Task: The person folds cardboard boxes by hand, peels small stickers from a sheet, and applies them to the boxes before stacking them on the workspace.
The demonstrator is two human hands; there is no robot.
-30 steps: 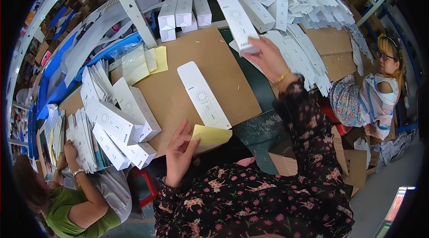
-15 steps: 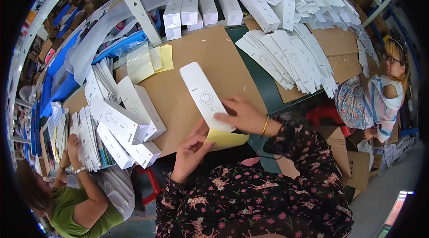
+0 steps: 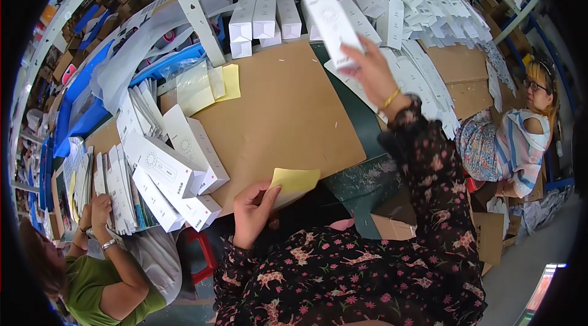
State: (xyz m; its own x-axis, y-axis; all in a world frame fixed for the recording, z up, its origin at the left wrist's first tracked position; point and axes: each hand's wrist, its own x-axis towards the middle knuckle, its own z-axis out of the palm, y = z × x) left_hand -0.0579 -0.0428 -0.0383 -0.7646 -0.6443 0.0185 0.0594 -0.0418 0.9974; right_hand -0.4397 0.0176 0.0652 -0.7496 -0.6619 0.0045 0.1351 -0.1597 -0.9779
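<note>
My right hand [image 3: 373, 75] is raised over the far side of the table, closed round the lower end of a long white box [image 3: 327, 16] with a round printed drawing. The box is smeared by motion and tilts over the row of white boxes behind it. Close to my body, my left hand [image 3: 252, 211] pinches a yellow sheet [image 3: 297, 180] between thumb and fingers. The sheet's lower side looks paler. More white boxes [image 3: 196, 148] lie stacked to the left of the brown cardboard sheet [image 3: 275, 105].
Upright white boxes [image 3: 244, 16] line the back. Flat white cartons [image 3: 422, 84] lie fanned at right. Yellow sheets [image 3: 229, 81] rest near a metal post [image 3: 193, 13]. One co-worker [image 3: 110, 271] handles cartons at left; another [image 3: 517, 124] sits at right. A hand shows at the top.
My right hand has carried the white box up and away from my body, off the yellow sheet. My left hand has stayed near with the sheet. A hand has appeared at the top edge.
</note>
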